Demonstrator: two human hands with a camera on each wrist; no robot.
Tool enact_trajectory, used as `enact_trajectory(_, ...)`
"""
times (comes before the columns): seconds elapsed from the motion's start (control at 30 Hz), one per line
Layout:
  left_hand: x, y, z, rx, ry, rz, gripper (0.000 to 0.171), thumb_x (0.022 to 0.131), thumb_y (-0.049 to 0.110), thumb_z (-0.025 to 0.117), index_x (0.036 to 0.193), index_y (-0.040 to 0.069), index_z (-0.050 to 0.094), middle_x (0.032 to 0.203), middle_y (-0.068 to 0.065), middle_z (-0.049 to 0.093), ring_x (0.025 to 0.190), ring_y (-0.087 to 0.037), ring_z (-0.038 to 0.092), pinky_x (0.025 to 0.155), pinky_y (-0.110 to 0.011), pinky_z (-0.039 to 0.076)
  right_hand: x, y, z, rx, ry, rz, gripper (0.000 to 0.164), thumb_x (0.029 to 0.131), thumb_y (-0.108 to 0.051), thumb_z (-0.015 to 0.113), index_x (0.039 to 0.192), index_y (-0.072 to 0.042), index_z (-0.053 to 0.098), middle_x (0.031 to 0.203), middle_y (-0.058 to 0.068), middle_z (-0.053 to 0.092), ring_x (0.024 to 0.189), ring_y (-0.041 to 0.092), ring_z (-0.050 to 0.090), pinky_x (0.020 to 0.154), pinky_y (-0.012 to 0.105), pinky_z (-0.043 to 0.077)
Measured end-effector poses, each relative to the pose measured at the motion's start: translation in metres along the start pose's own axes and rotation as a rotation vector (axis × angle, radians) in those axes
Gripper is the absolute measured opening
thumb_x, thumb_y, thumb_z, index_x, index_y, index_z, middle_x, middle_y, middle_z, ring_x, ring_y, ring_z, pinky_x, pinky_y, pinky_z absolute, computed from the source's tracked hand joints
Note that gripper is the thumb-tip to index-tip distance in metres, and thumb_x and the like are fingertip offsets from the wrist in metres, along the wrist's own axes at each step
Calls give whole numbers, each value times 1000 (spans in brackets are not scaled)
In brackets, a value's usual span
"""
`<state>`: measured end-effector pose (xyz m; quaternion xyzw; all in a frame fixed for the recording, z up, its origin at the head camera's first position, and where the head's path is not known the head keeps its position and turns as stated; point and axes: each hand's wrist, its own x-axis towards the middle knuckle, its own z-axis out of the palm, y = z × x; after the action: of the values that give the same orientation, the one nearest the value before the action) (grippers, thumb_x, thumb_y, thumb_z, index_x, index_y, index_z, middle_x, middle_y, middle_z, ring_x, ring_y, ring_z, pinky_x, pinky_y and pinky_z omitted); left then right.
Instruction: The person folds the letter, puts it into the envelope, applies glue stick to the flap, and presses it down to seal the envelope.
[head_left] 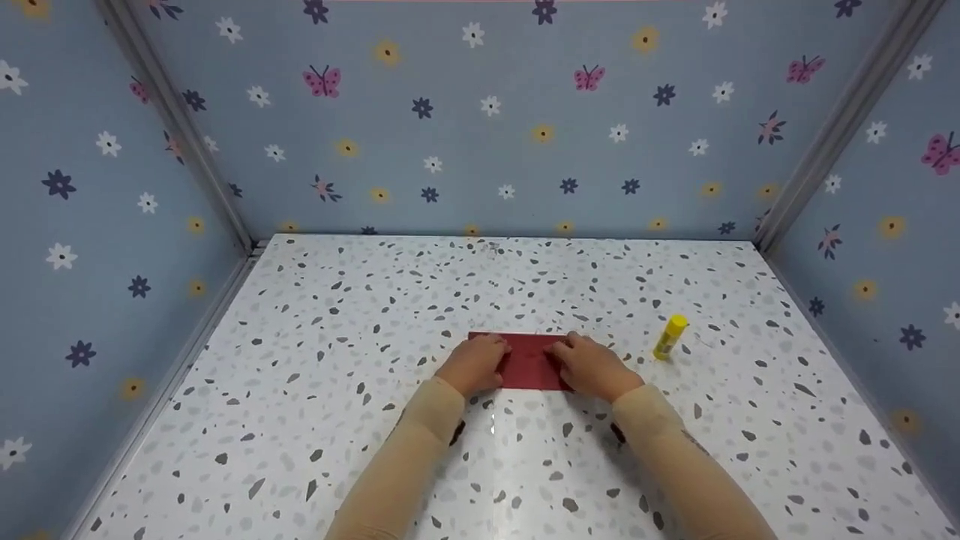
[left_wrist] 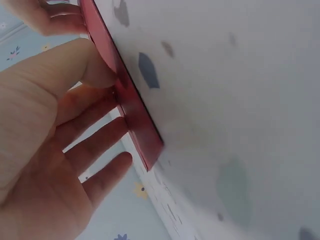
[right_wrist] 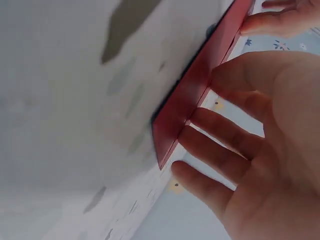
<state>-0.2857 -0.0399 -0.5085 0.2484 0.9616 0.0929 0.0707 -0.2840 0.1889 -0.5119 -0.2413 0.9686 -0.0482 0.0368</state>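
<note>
A red sheet of folded paper [head_left: 529, 361] lies flat on the table in front of me, its long sides running left to right. In the left wrist view, my left hand [head_left: 474, 364] pinches its far edge near the left end, thumb on top and index finger beside it; the other fingers stretch past the edge. My right hand [head_left: 596, 366] pinches the same edge near the right end in a like way. Layers show along the edge of the red paper [right_wrist: 192, 82] in the right wrist view. The hands partly cover both ends.
A yellow glue stick [head_left: 670, 337] stands on the speckled white table [head_left: 360, 300], to the right of my right hand. Blue walls [head_left: 480, 120] with flowers and butterflies enclose the table at the back and both sides.
</note>
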Motion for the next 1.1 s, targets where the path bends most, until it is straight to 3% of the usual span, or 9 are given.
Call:
enact_trajectory(0.13, 0, 5, 4, 5, 4, 12, 51, 91, 13, 70, 141, 15, 58, 136, -6, 57, 126, -26, 54, 107, -41, 43, -4, -4, 1, -53, -5, -6, 48, 98, -17, 63, 145, -29, 56, 118, 16, 56, 94, 30, 59, 84, 47, 56)
enact_trajectory(0.33, 1, 8, 4, 15, -10, 10, 55, 92, 10, 67, 144, 28, 57, 140, -8, 55, 126, -28, 54, 108, -43, 42, -2, -14, -3, -68, -28, -1, 50, 99, -18, 63, 144, -37, 54, 116, 22, 55, 94, 36, 59, 81, 50, 56)
enact_trajectory(0.53, -1, 8, 1, -1, -12, 10, 57, 91, 7, 69, 142, 31, 59, 140, -10, 55, 124, -30, 56, 107, -44, 43, 1, -18, -5, -44, -52, 12, 36, 99, -17, 61, 132, -30, 58, 109, 21, 56, 85, 34, 60, 77, 50, 57)
enact_trajectory(0.83, 0, 7, 2, -19, -27, -18, 57, 92, 9, 69, 142, 34, 58, 144, -10, 52, 128, -31, 52, 107, -47, 42, 1, -17, -7, -59, -58, 13, 15, 99, -18, 61, 114, -15, 58, 112, 20, 58, 89, 32, 62, 80, 49, 56)
enact_trajectory(1.1, -1, 10, 2, 9, 11, -5, 55, 93, 10, 67, 141, 36, 59, 141, -10, 54, 123, -33, 55, 105, -51, 43, -1, -15, -4, -42, -22, -22, 19, 95, -15, 65, 113, -16, 57, 105, 21, 57, 87, 35, 60, 78, 50, 56)
